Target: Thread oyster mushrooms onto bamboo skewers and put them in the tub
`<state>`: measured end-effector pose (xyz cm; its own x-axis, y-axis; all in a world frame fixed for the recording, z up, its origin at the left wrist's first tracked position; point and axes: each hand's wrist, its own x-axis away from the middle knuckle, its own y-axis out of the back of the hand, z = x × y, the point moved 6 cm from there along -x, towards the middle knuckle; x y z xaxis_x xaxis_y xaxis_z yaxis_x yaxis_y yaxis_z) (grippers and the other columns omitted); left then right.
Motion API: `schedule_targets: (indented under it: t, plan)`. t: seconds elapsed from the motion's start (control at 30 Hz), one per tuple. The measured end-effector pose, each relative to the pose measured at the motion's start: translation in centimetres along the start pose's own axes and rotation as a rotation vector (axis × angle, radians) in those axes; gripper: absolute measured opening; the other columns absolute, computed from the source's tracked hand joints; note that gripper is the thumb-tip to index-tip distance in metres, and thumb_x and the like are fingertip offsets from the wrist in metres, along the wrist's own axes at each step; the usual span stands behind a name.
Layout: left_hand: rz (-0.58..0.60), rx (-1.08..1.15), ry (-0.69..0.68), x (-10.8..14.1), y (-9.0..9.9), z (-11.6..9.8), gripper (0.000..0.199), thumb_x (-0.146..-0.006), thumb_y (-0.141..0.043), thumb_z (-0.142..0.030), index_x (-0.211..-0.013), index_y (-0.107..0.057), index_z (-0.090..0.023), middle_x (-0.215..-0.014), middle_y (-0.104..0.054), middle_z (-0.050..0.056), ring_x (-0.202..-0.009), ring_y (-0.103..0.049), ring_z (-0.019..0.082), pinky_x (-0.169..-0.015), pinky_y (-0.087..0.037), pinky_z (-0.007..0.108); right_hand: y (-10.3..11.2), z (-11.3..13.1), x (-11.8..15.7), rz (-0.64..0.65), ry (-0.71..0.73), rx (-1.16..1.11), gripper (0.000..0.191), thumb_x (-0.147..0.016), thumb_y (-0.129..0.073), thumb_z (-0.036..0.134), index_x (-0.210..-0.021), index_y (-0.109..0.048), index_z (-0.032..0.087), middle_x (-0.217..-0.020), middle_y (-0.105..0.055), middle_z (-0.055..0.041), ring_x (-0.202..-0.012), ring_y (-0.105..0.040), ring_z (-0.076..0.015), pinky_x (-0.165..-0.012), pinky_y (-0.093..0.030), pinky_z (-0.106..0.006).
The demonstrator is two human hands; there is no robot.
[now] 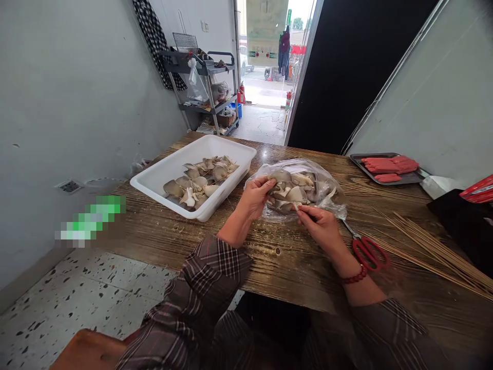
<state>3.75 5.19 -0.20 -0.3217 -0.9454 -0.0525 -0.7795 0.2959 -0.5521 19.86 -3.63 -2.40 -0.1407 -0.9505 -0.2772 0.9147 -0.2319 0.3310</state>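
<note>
Grey-capped oyster mushrooms (306, 180) lie in a clear plastic bag (327, 180) spread on the wooden table. My left hand (254, 200) is over the bag's left side, thumb and fingers closed on an oyster mushroom (280, 177). At the bag's near edge, my right hand (319, 226) pinches the pale stem end of a mushroom (296, 198); whether it is the same piece, I cannot tell. To the left, more mushrooms (200, 182) fill the middle of a white plastic tub (208, 210). Red-handled scissors (370, 252) rest by my right wrist, their tips hidden near the bag.
Long thin wooden skewers (435, 246) spread across the table's right side. A dark tray (400, 180) with reddish-pink pieces (391, 165) stands at the back right, near a black bag (462, 221). Beyond the table (185, 241) are a shelved cart (210, 77) and a glass door (265, 67).
</note>
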Motion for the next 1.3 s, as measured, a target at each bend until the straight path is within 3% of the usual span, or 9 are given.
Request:
schedule_targets:
  t: [0.23, 0.43, 0.6, 0.87, 1.1, 1.3]
  plan:
    - [-0.063, 0.044, 0.022, 0.0, 0.3, 0.2, 0.031, -0.055, -0.089, -0.029, -0.073, -0.07, -0.012, -0.069, -0.07, 0.002, -0.061, -0.062, 0.009, -0.058, -0.05, 0.02, -0.5, -1.3, -0.1, 0.049, -0.11, -0.091, 0.039, -0.079, -0.064, 0.045, -0.1, -0.078, 0.016, -0.06, -0.064, -0.0019, -0.043, -0.048, -0.0105, -0.043, -0.039, -0.024]
    - [-0.089, 0.011, 0.034, 0.1, 0.4, 0.7, 0.031, -0.051, -0.089, -0.032, -0.066, -0.07, -0.013, -0.064, -0.069, 0.002, -0.056, -0.059, 0.01, -0.052, -0.047, 0.021, -0.3, -0.7, -0.1, -0.014, 0.036, -0.007, 0.029, -0.082, -0.062, 0.04, -0.093, -0.079, 0.019, -0.066, -0.069, -0.0033, -0.061, -0.059, -0.0164, -0.062, -0.049, -0.03]
    - [-0.082, 0.0, 0.016, 0.1, 0.2, 0.7, 0.031, -0.052, -0.089, -0.032, -0.067, -0.07, -0.013, -0.066, -0.069, 0.002, -0.056, -0.059, 0.01, -0.052, -0.046, 0.022, -0.3, -0.6, 0.0, -0.017, 0.056, 0.021, 0.029, -0.084, -0.061, 0.041, -0.093, -0.079, 0.019, -0.07, -0.07, -0.0039, -0.063, -0.059, -0.017, -0.064, -0.048, -0.03]
    - [-0.036, -0.036, 0.005, 0.1, -0.1, 0.9, 0.032, -0.054, -0.088, -0.035, -0.072, -0.073, -0.013, -0.069, -0.07, 0.003, -0.059, -0.059, 0.011, -0.056, -0.047, 0.023, -0.3, -0.2, 0.2, -0.002, 0.041, 0.071, 0.033, -0.086, -0.058, 0.044, -0.078, -0.073, 0.016, -0.06, -0.059, -0.0015, -0.059, -0.053, -0.0157, -0.06, -0.041, -0.028]
    - [-0.026, -0.072, 0.004, 0.1, -0.2, 1.1, 0.031, -0.055, -0.087, -0.037, -0.067, -0.07, -0.014, -0.067, -0.069, 0.002, -0.058, -0.056, 0.009, -0.055, -0.044, 0.022, -0.5, 0.6, 0.2, 0.025, 0.032, 0.105, 0.038, -0.087, -0.057, 0.047, -0.061, -0.06, 0.019, -0.055, -0.055, 0.0, -0.055, -0.047, -0.0135, -0.056, -0.035, -0.026]
    - [-0.026, -0.057, 0.028, 0.1, -0.3, 1.6, 0.032, -0.055, -0.088, -0.035, -0.067, -0.069, -0.013, -0.065, -0.067, 0.001, -0.057, -0.056, 0.008, -0.054, -0.044, 0.021, -0.6, 0.1, 0.1, 0.031, -0.042, 0.032, 0.042, -0.083, -0.06, 0.052, -0.057, -0.058, 0.019, -0.053, -0.052, 0.0005, -0.052, -0.042, -0.0117, -0.053, -0.032, -0.026]
